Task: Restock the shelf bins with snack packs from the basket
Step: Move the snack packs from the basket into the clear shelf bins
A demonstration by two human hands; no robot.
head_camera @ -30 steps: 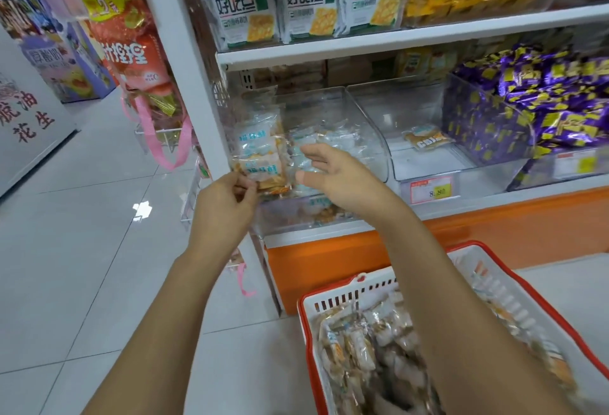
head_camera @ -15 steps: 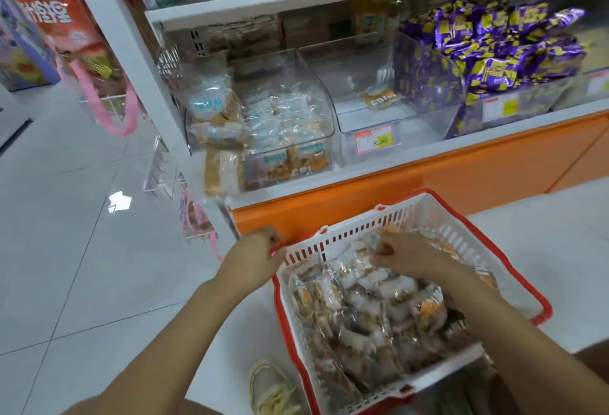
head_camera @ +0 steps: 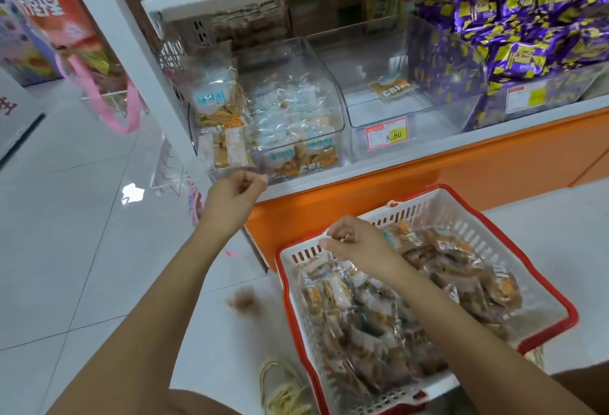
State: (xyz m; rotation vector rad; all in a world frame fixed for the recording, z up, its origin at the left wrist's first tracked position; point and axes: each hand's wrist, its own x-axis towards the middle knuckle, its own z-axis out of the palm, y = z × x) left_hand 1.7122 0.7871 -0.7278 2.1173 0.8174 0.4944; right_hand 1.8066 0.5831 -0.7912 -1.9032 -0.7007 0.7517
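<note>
At far left a red bag (head_camera: 82, 52) with pink handles hangs off the shelf end. The left hand (head_camera: 235, 197) is raised at the front lip of the clear bin (head_camera: 316, 65), thumb pressed to forefinger and the other fingers curled. Whether it pinches a wrapper edge or nothing, I cannot tell. That bin is partly filled with stocked packs (head_camera: 290, 118), with room toward the top.

Lower and to the right, the right hand (head_camera: 356, 243) hovers over the left corner of the basket (head_camera: 428, 212), its fingers (head_camera: 333, 246) curled together. It may be nipping a pack's seam, but blur hides it. The snack packs (head_camera: 379, 315) lie just beneath and to the right of that hand, heaped at all angles, so no single long axis holds.

The right hand is nearer the supply. The left is nearer the bin, which lies up and left of the basket.

Further right, the middle bin (head_camera: 372, 52) holds one pack above a price tag (head_camera: 387, 133), and purple packs (head_camera: 527, 35) fill the last one.
</note>
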